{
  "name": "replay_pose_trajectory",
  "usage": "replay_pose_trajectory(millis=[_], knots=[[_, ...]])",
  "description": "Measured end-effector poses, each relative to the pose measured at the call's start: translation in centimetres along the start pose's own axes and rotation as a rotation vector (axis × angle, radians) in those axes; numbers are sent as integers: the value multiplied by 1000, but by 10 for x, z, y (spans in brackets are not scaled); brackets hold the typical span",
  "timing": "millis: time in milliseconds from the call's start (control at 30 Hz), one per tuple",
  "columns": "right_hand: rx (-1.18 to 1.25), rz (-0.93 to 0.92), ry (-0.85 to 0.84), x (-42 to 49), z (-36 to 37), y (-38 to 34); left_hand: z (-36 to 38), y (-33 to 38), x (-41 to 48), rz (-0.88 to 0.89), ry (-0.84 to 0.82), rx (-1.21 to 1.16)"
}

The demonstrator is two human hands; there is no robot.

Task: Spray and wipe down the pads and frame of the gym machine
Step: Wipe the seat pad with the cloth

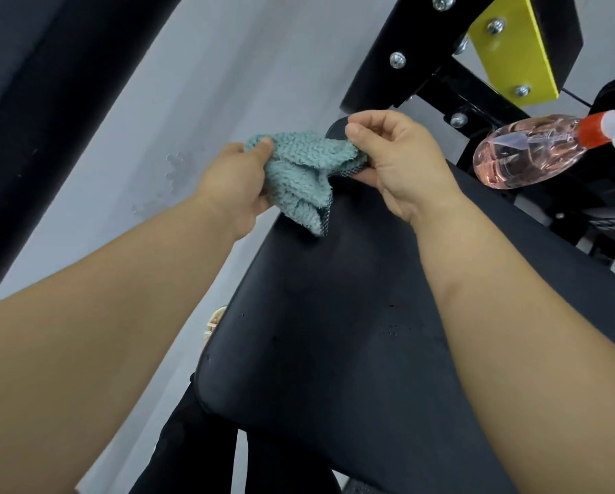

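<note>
Above the far end of the black pad (334,333), both hands hold a bunched teal cloth (298,172) between them. The left hand (234,187) grips the cloth's left side, its fingers (261,146) curled into the fabric with the thumb pressed on top. The right hand (398,162) pinches the right edge of the cloth, thumb underneath and curled fingers above it, the knuckles turned up toward the camera. The looped fabric sags in folds between the two hands, and one corner, showing a darker woven backing, hangs down over the pad. Whether that corner touches the pad cannot be told.

The pad runs from the lower middle of the view up to the hands. It is broad, smooth and matte, with a few small dark specks on its right half.

Just off the pad's far right edge, apart from the right hand, a clear spray bottle (527,151) of pink liquid lies on its side. Its base is turned toward the hands, and its red collar and white trigger head point to the right edge of the view.

Beyond the hands rises the machine's black frame (388,55), fixed with silver bolts (398,60) and carrying a yellow plate (516,44). To the left of the pad lies a pale grey surface (138,119).
</note>
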State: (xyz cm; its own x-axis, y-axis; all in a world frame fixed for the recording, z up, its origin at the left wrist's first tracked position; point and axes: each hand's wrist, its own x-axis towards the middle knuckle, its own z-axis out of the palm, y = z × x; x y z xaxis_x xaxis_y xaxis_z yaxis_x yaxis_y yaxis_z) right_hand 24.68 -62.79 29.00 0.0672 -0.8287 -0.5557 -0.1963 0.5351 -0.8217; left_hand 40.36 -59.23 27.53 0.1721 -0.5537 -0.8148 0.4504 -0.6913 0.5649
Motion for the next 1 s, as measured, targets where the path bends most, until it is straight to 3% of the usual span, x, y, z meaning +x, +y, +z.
replay_pose_trajectory(millis=[67, 200, 267, 333, 467, 600, 733, 900, 1000], knots=[[-166, -95, 92, 5, 1, 4, -4, -1, 8, -16, 56, 38], [-934, -361, 218, 23, -13, 21, -15, 16, 29, 317, 377, 406], [-1128, -407, 190, 31, -20, 34, -11, 24, 35, 395, 387, 527], [-1181, -456, 193, 34, -23, 45, 7, 20, 38, 403, 276, 656], [-1216, -515, 274, 36, -21, 53, 52, -6, 35, 296, -101, 770], [-1280, -519, 315, 36, -17, 57, 68, 9, 54, 307, -85, 792], [-1289, -509, 319, 38, -17, 57, 77, 7, 60, 295, -224, 860], [-1303, -509, 339, 37, -14, 57, 28, -22, 34, 254, -200, 926], [-1310, -504, 346, 37, -14, 59, 8, -36, 19, 165, -150, 803]])
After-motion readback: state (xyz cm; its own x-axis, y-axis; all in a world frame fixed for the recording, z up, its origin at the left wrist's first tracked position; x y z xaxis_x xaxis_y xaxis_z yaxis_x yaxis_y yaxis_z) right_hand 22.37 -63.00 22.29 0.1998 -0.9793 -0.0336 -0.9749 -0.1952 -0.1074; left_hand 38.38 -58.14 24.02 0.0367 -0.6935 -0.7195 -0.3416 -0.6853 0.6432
